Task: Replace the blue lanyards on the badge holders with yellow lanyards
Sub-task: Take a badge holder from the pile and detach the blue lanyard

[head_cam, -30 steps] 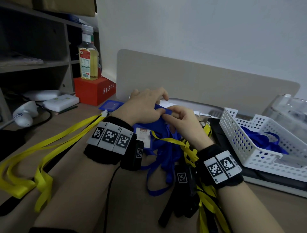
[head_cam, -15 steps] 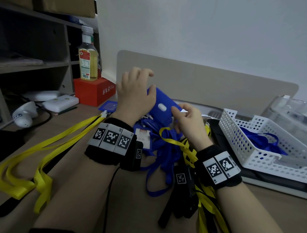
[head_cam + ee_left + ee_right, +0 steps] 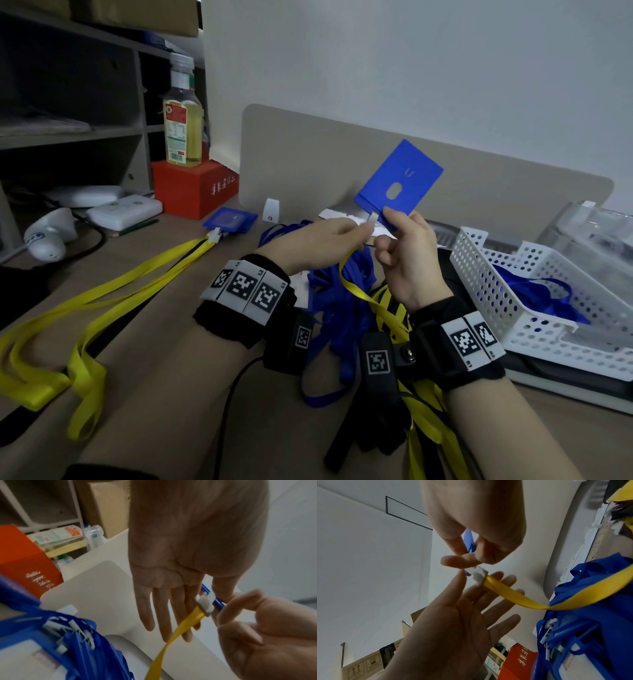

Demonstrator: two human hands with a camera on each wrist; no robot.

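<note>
The right hand (image 3: 407,253) pinches the blue badge holder (image 3: 399,183) by its lower edge, held up above the desk (image 3: 191,342). The left hand (image 3: 315,243) lies flat-fingered — its grip holds nothing — against the white clip (image 3: 205,603) of a yellow lanyard (image 3: 513,596). The holder looks stiff and light, the ribbon limp; best held at the clip. Whether it has latched is hidden.

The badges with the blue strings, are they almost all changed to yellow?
Not nearly. One badge holder on the desk already wears a yellow lanyard, and pulled-off blue lanyards lie in the white basket. Now the right hand pinches a blue holder while the left hand touches the white clip of a yellow strap. A blue pile still waits.
</note>
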